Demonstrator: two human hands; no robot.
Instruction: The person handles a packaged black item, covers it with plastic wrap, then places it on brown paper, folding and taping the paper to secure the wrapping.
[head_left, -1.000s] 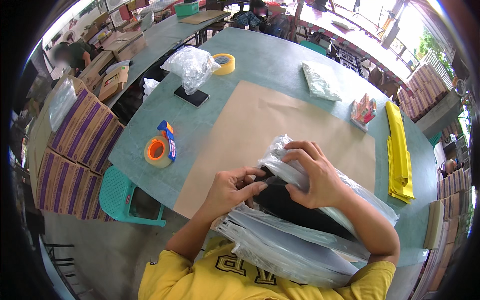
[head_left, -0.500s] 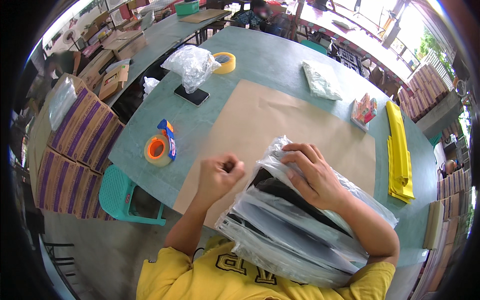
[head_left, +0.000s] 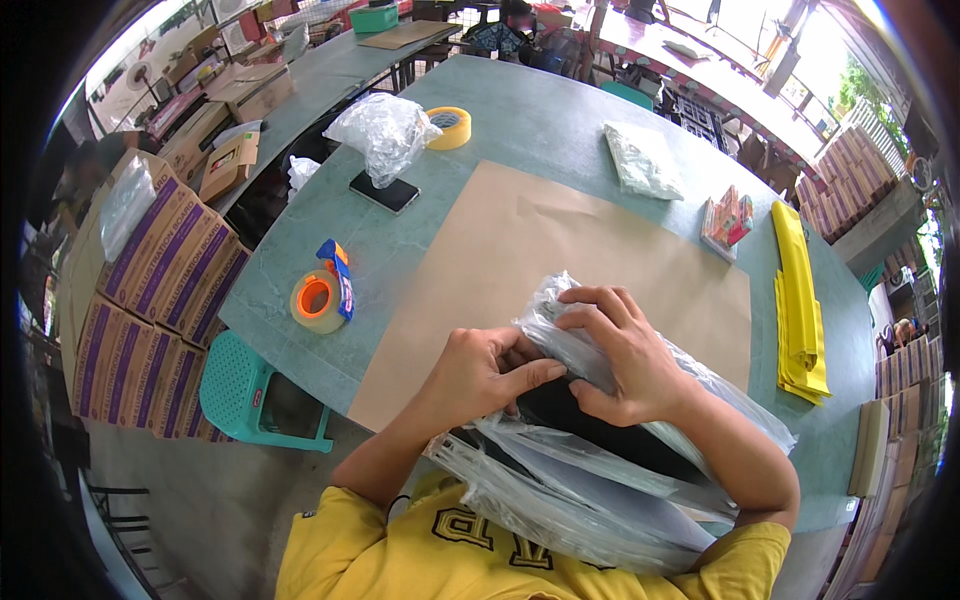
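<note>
Grasped crinkled clear plastic packaging (head_left: 572, 347) with the curled fingers and thumb of the right hand (head_left: 632, 365). Touched its left end with the bent fingers and thumb of the left hand (head_left: 485, 375); could not tell whether pinching the plastic or the flat black contents (head_left: 610, 430). Held the packaging just in front of the yellow shirt (head_left: 370, 540) bearing dark-outlined block letters, overlapping the near part of the brown paper sheet (head_left: 560, 220). Saw pale lettering on purple bands across stacked brown cardboard boxes (head_left: 165, 262), and small print along the blue-and-orange tape dispenser (head_left: 337, 268) on the grey-green table (head_left: 545, 110).
</note>
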